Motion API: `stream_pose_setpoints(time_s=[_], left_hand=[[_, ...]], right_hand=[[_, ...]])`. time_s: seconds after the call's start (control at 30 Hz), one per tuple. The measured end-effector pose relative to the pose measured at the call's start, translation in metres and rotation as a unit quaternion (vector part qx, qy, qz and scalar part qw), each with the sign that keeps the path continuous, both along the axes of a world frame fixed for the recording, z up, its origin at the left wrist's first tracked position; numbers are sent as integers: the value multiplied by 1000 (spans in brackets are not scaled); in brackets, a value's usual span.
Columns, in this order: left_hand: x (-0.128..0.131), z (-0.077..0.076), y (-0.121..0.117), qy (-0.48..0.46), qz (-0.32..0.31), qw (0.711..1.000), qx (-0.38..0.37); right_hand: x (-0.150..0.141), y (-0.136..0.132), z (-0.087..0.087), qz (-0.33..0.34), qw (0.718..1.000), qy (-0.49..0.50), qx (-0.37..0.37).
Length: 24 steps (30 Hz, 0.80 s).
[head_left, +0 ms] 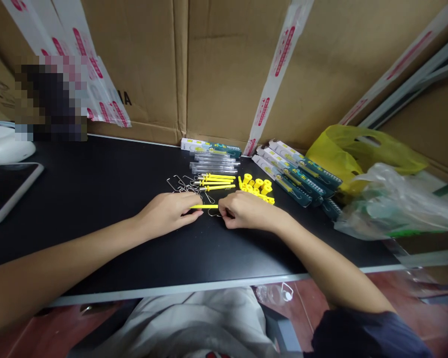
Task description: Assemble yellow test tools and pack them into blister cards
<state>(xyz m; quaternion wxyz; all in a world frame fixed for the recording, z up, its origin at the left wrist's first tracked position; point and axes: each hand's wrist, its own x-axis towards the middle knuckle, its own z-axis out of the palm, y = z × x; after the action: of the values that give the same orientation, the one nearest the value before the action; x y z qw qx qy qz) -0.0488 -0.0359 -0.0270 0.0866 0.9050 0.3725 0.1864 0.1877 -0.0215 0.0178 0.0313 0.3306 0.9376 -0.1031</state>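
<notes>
My left hand point(169, 211) and my right hand point(246, 210) rest close together on the black table point(97, 199), fingers closed on the two ends of one thin yellow rod point(204, 206). A bit of bent wire point(213, 214) shows just under the rod by my right fingers. Right behind my hands lie more yellow rods point(216, 181), several wire hooks point(179, 185) and a heap of small yellow spools point(256, 188). Clear plastic tubes point(213, 164) lie beyond the rods.
Packaged items in teal and white cards point(296, 171) lie at the back right, with one more point(211, 147) against the cardboard wall point(227, 69). Yellow point(362, 149) and clear plastic bags point(395, 204) fill the right side. A phone point(5, 189) and a white object point(7, 149) sit far left.
</notes>
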Motion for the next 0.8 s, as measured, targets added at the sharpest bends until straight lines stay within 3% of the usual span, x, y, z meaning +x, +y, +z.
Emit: stream_pose_setpoints(time_s=[0.13, 0.27, 0.37, 0.57, 0.73, 0.8], left_hand=[[1, 2, -5, -28, -9, 1000, 0], [1, 2, -7, 5, -24, 1000, 12], [1, 2, -5, -1, -21, 1000, -15], [9, 6, -8, -118, -2, 984, -132], [11, 8, -12, -230, 11, 936, -266], [9, 7, -11, -268, 16, 917, -296]], right_hand=[[-4, -2, -4, -9, 998, 57, -8], [-6, -6, -3, -7, 992, 122, -21], [-4, -7, -1, -23, 983, 177, -51], [-6, -5, -6, -53, 931, 329, -151], [-10, -3, -11, -84, 871, 412, -253], [-8, 0, -11, -84, 864, 421, -262]])
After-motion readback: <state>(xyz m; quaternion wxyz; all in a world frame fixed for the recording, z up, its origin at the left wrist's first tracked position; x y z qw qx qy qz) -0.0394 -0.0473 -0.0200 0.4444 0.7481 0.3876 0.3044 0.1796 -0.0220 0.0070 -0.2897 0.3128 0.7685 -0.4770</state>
